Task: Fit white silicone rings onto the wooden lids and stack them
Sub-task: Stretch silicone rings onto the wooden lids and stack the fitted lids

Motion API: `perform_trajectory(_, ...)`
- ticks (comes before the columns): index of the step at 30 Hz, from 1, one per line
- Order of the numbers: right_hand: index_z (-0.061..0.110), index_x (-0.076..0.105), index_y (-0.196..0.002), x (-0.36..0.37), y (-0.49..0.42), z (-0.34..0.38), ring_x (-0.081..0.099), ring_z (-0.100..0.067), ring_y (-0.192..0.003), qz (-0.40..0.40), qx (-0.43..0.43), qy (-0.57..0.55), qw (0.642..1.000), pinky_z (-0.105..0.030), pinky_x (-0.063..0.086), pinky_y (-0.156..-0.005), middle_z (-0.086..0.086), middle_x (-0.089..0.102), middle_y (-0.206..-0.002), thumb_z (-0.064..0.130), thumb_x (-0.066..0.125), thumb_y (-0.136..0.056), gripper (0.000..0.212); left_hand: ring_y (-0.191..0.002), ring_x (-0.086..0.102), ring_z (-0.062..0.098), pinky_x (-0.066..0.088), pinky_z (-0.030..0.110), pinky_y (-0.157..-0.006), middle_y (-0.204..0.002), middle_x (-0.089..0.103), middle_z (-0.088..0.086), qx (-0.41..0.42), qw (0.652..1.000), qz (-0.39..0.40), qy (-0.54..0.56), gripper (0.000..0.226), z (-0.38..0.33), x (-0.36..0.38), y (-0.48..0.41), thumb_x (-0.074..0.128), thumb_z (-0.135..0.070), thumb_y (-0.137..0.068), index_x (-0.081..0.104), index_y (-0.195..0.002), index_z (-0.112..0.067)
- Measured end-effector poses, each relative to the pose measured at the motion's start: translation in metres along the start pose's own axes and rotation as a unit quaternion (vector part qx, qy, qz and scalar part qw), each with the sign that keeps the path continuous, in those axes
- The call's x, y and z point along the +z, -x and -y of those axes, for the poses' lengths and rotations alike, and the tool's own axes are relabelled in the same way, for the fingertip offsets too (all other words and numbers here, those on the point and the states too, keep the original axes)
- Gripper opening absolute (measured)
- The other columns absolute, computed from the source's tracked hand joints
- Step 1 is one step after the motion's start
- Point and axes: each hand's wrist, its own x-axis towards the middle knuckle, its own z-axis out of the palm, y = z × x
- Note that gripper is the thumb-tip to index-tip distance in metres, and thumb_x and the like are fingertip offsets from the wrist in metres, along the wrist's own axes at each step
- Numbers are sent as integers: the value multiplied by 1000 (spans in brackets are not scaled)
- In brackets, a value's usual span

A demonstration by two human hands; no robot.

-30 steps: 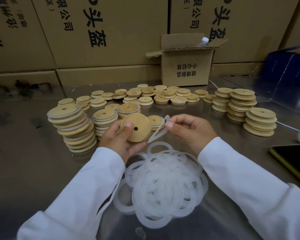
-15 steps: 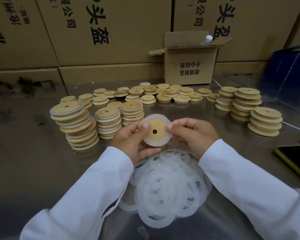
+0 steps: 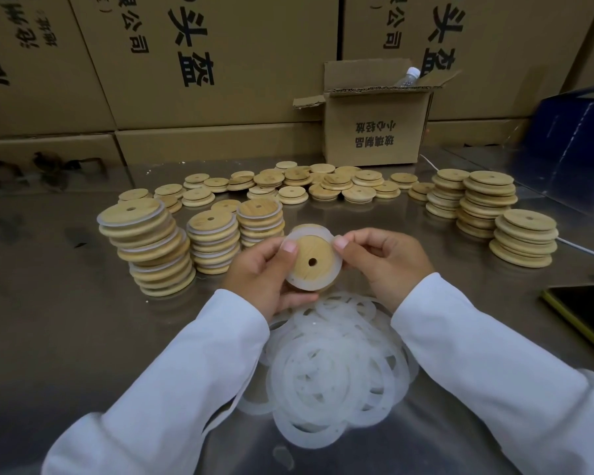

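Both grips pinch one wooden lid (image 3: 314,258) held above the tabletop (image 3: 66,320), left grip (image 3: 268,269) and right grip (image 3: 381,258) each closed on its rim, thumbs on the white silicone ring (image 3: 309,231). Seating it well probably means walking the thumbs round until the ring lies flat, unpuckered. Counted, most to fewest: loose rings (image 3: 336,371) heaped below, too overlapped to number; scattered bare lids (image 3: 292,195) behind, roughly two dozen; three ringed stacks (image 3: 144,248) left; three tall bare stacks (image 3: 487,204) right; one lid in hand.
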Motion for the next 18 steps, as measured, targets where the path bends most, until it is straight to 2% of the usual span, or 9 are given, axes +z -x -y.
perform_trajectory(4,16,65,-73,0,-1,-3,57,-5,-65,-3,-7,40,999,-3,44,-60,3,63,-70,15,60,-87,15,-73,68,19,56,24,-50,-81,68,6,23,999,-22,-35,15,1,1,1,51,-16,-92,64,-85,-14)
perform_trajectory(12,22,63,-72,-2,-3,-3,56,-8,-70,-10,18,79,997,-4,43,-57,3,63,-74,21,57,-89,18,-65,68,10,54,22,-48,-65,70,-9,46,996,-28,-74,16,3,2,1,51,-16,-92,64,-83,-18)
perform_trajectory(18,21,65,-71,-3,-3,-4,56,-8,-67,-22,25,59,998,-2,42,-55,1,64,-72,21,58,-88,19,-74,69,18,57,28,-55,-80,70,-4,86,984,-26,-156,13,9,-3,0,54,-25,-89,65,-82,-29)
